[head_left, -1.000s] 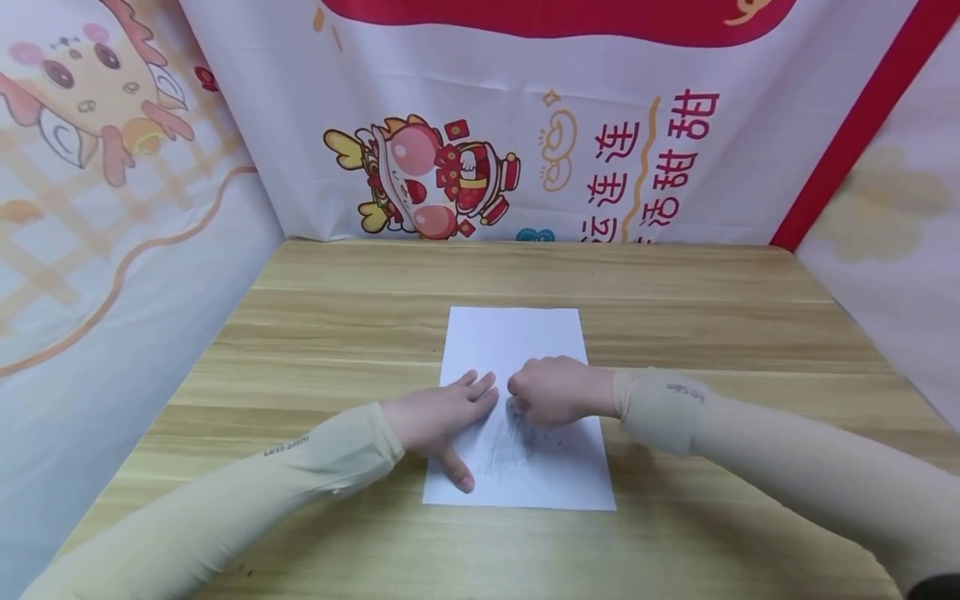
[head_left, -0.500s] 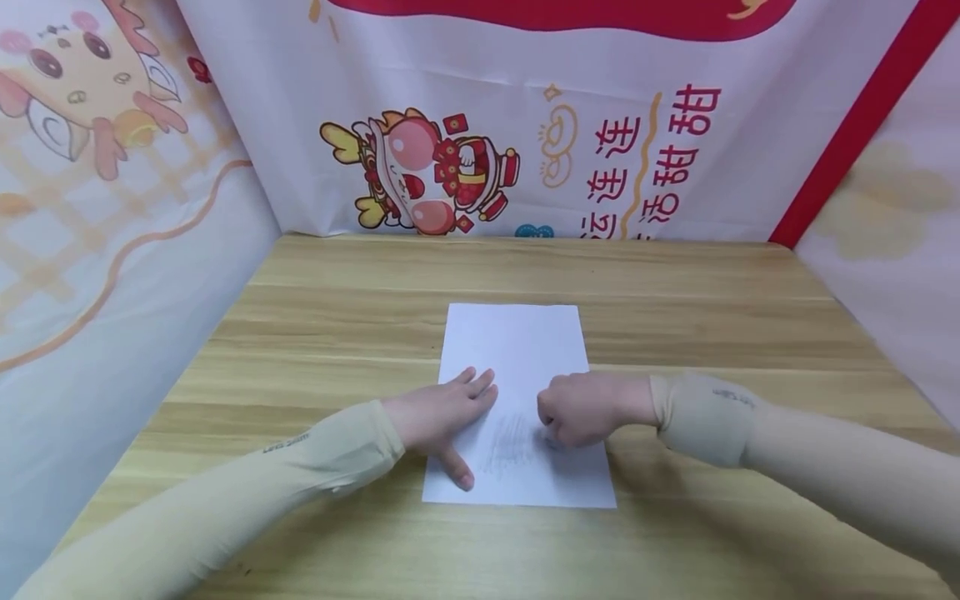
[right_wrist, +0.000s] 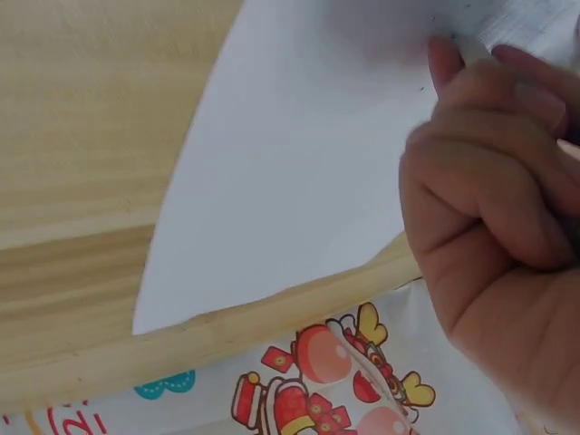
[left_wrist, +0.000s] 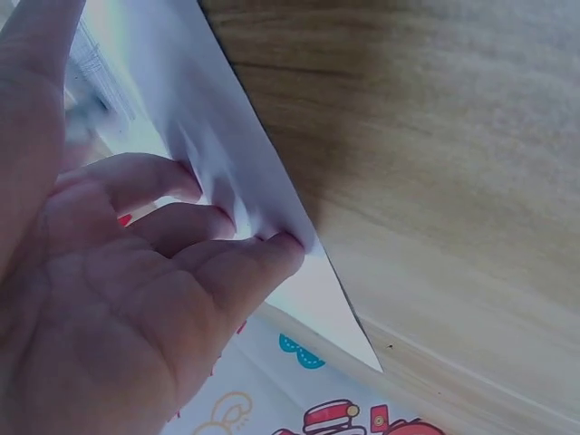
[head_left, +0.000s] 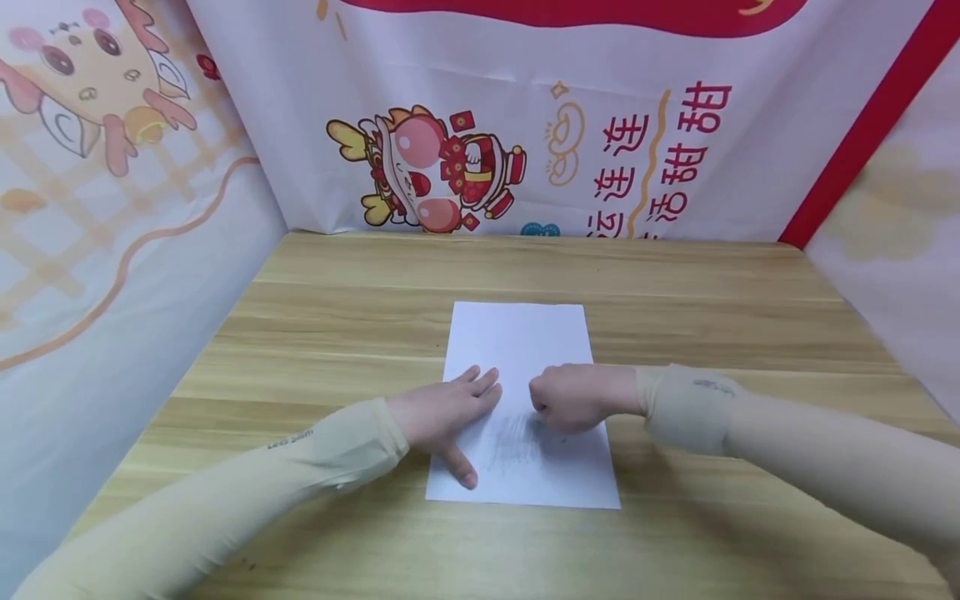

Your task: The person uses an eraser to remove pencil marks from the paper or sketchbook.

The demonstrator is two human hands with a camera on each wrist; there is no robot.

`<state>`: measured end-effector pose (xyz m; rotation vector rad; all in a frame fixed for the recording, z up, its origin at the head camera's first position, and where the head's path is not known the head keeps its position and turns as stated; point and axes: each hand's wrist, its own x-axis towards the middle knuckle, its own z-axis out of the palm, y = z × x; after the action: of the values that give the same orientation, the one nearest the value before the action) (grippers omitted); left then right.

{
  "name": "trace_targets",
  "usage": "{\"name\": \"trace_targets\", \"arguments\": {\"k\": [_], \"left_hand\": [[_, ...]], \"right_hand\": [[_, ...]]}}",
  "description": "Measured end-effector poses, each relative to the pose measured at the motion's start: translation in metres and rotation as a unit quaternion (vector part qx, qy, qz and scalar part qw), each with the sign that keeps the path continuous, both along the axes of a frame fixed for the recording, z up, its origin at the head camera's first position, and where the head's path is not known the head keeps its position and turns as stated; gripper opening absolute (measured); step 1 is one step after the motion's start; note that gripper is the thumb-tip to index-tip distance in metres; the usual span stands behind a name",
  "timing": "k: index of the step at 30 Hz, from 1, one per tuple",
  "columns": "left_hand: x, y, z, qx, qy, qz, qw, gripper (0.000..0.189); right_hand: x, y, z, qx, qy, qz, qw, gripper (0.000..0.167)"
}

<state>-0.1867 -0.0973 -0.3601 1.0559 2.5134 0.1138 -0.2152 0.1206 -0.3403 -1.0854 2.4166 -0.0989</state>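
A white sheet of paper lies on the wooden table, a grey pencil scribble on its lower half. My left hand rests flat with fingers spread over the sheet's left side, thumb near the lower left. Over the right half, my right hand is curled and pinches a small pale eraser against the paper, at the scribble's right edge. Most of the eraser is hidden by the fingers. Small dark crumbs dot the paper near that hand.
The wooden table extends around the sheet on all sides. A white cloth with red print and cartoon figures hangs at the table's back edge, and printed cloths flank both sides. A few dark specks lie at the front left.
The right hand has shifted right and down from the scribble's top, then slightly back left and up. The scribble looks fainter. The left hand has stayed in place on the sheet.
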Motion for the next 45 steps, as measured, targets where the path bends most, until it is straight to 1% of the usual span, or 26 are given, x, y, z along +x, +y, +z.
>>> {"name": "trace_targets", "arguments": {"k": [3,5,7,12,15,17,18,20,22,24,26,28,30,33,35,38,41,43,45], "left_hand": [[0.001,0.002,0.001,-0.007,-0.003,0.004,1.0000,0.122],[0.001,0.002,0.001,-0.011,-0.003,0.006,0.9999,0.123],[0.001,0.003,0.002,-0.011,-0.002,0.007,0.9999,0.123],[0.000,0.003,0.002,-0.007,0.002,0.001,1.0000,0.121],[-0.001,0.003,0.002,-0.003,0.000,-0.003,1.0000,0.121],[0.000,0.002,0.003,-0.002,-0.004,-0.002,1.0000,0.121],[-0.001,0.003,0.002,-0.002,-0.004,-0.003,1.0000,0.121],[-0.002,0.003,0.001,-0.004,-0.003,-0.003,1.0000,0.121],[-0.002,0.003,0.001,-0.009,-0.003,-0.002,0.9999,0.122],[-0.002,0.003,0.000,-0.014,-0.002,-0.001,0.9999,0.122],[-0.002,0.003,0.000,-0.017,-0.003,0.002,0.9998,0.122],[-0.002,0.003,0.000,-0.018,-0.001,0.000,0.9998,0.122],[-0.002,0.003,0.000,-0.019,0.001,-0.003,0.9998,0.122],[-0.002,0.002,0.002,-0.018,0.006,-0.008,0.9998,0.122],[-0.003,0.001,0.002,-0.018,0.007,-0.009,0.9998,0.122],[-0.003,0.000,0.003,-0.016,0.010,-0.010,0.9998,0.121],[-0.003,0.000,0.004,-0.014,0.008,-0.008,0.9998,0.121],[-0.002,0.000,0.004,-0.014,0.004,-0.007,0.9999,0.122],[-0.002,0.000,0.003,-0.014,0.002,-0.005,0.9999,0.122]], "right_hand": [[0.009,0.010,0.006,0.025,-0.031,-0.005,0.9992,0.027],[0.012,0.014,0.008,0.031,-0.030,0.003,0.9991,0.025],[0.011,0.015,0.010,0.024,-0.029,0.002,0.9993,0.022],[-0.002,0.006,0.006,-0.027,0.007,-0.017,0.9995,0.015],[-0.009,0.001,0.000,-0.028,0.043,-0.011,0.9986,0.012],[-0.012,-0.002,-0.002,-0.024,0.045,-0.002,0.9987,0.011],[-0.012,-0.001,-0.003,-0.020,0.039,0.001,0.9991,0.011],[-0.010,0.002,-0.003,-0.011,0.009,-0.002,0.9999,0.013],[-0.005,0.007,0.000,0.003,-0.024,-0.010,0.9997,0.015],[0.002,0.012,0.003,0.025,-0.047,-0.018,0.9984,0.015],[0.007,0.015,0.006,0.043,-0.054,-0.014,0.9975,0.016],[0.007,0.014,0.008,0.054,-0.055,-0.013,0.9970,0.016],[0.004,0.011,0.007,0.040,-0.046,-0.009,0.9981,0.017],[-0.003,0.002,0.004,0.004,-0.025,-0.010,0.9996,0.018],[-0.006,-0.004,0.002,-0.018,-0.004,-0.005,0.9998,0.016],[-0.009,-0.012,-0.001,-0.020,0.017,0.005,0.9996,0.014],[-0.005,-0.011,-0.001,-0.010,0.022,0.012,0.9996,0.010],[0.001,-0.006,0.000,-0.009,0.014,0.013,0.9998,0.011],[0.010,0.002,0.001,-0.009,0.001,0.013,0.9999,0.015]]}}
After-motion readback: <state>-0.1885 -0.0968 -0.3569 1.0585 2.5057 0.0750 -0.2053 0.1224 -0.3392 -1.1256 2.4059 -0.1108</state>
